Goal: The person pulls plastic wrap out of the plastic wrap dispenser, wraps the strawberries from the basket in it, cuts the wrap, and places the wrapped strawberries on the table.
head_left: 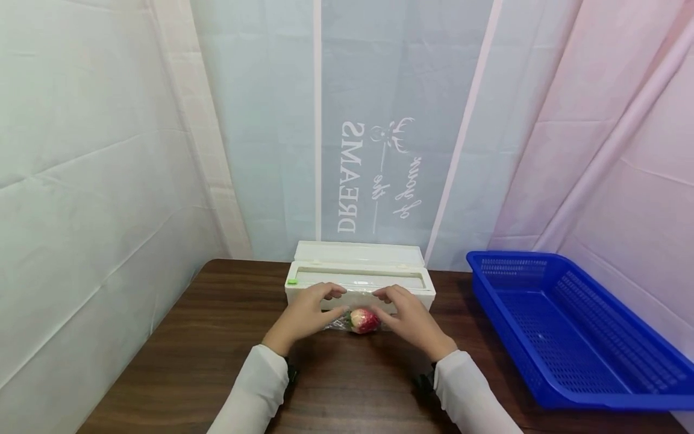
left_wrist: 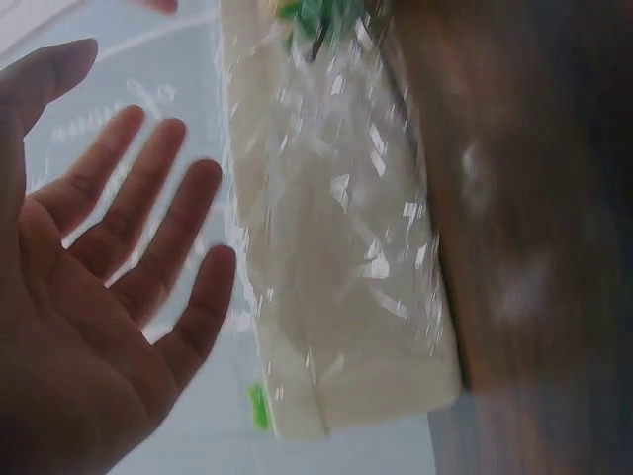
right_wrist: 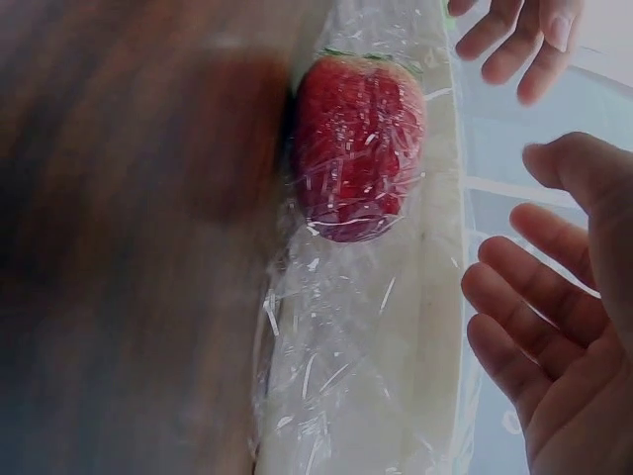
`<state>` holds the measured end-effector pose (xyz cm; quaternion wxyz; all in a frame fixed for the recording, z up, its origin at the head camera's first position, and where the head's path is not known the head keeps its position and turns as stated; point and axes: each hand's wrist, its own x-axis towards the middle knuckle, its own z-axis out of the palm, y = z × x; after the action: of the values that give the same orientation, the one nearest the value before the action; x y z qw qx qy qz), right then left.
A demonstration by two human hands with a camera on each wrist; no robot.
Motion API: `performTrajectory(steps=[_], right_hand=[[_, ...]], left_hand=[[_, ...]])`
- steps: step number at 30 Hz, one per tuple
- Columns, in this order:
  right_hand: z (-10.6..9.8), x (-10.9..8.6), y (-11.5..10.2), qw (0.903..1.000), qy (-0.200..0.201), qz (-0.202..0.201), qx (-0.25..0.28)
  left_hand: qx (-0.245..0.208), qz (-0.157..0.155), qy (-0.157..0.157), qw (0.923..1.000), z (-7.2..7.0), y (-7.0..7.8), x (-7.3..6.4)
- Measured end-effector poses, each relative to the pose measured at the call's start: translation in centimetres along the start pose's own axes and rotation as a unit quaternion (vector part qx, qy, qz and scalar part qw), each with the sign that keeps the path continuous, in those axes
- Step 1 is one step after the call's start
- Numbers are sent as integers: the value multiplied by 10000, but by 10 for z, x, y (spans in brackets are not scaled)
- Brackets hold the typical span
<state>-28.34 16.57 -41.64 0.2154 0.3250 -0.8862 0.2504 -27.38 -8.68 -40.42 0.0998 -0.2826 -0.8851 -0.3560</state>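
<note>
A large red strawberry (head_left: 364,321) with green leaves lies on the table in front of a white cling film dispenser (head_left: 359,254), whose lid stands raised. Clear, crinkled cling film (left_wrist: 361,198) covers the fruit and stretches along the box front; the right wrist view shows it tight over the strawberry (right_wrist: 361,148). My left hand (head_left: 306,310) hovers at the fruit's left, fingers spread and loosely bent. On the other side hovers my right hand (head_left: 410,313), its fingers likewise relaxed. Neither wrist view shows anything held; whether a thumb touches the film I cannot tell.
A blue perforated plastic basket (head_left: 515,349) stands at the right of the dark wooden table (head_left: 179,349). Fabric curtains (head_left: 271,120) hang behind and along both sides. A green slider (head_left: 293,281) sits at the dispenser's left end.
</note>
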Motion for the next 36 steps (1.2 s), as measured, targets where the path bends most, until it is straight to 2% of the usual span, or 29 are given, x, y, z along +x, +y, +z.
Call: performTrajectory(steps=[5, 9, 13, 17, 23, 28, 36], right_hand=[[2, -4, 2, 9998, -198, 0, 71], [6, -6, 4, 9995, -319, -15, -34], [10, -8, 6, 9991, -383, -56, -146], [12, -9, 8, 9989, -452, -75, -49], [15, -12, 8, 9980, -619, -139, -39], [15, -12, 6, 9959, -894, -126, 45], [13, -15, 1, 9934, -1125, -96, -206]], left_hand=[[751, 49, 55, 9972, 17, 5, 2], [1349, -234, 135, 9905, 28, 11, 2], [1626, -467, 235, 9853, 34, 16, 1], [1753, -512, 286, 9828, 37, 19, 1], [1857, -618, 127, 9806, 40, 17, -2], [1787, -660, 1, 9817, 42, 16, -1], [1574, -624, -248, 9852, 36, 15, -2]])
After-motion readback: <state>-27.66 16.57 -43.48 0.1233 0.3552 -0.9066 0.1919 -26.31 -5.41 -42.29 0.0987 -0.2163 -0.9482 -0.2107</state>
